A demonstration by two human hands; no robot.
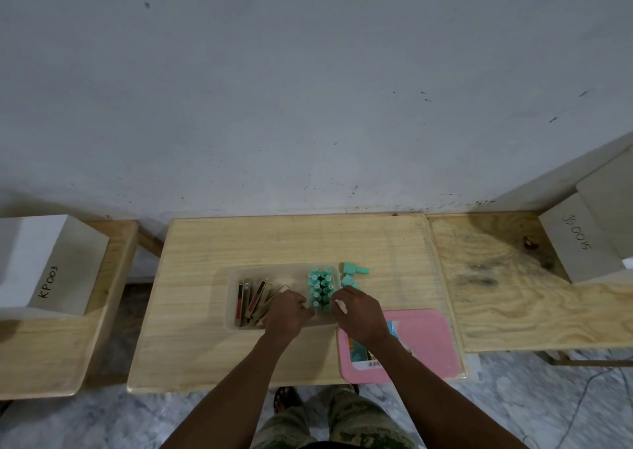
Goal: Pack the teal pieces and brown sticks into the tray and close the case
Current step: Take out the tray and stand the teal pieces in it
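A clear plastic tray (233,311) lies on the wooden table. Several brown sticks (253,299) lie in its left part. Several teal pieces (320,285) stand packed upright in its right part. Two more teal pieces (354,270) lie on the table just right of the tray. My left hand (286,315) rests over the tray's front middle, fingers curled against the teal block. My right hand (359,311) is at the tray's right end with fingers on the teal pieces. Whether either hand grips one is hidden. The pink lid (428,342) lies flat at the front right.
A white box marked KP003 (51,270) stands on the bench at the left. Another white box (582,239) stands on the plywood table at the right. The wall runs right behind the table. My legs show below the table's front edge.
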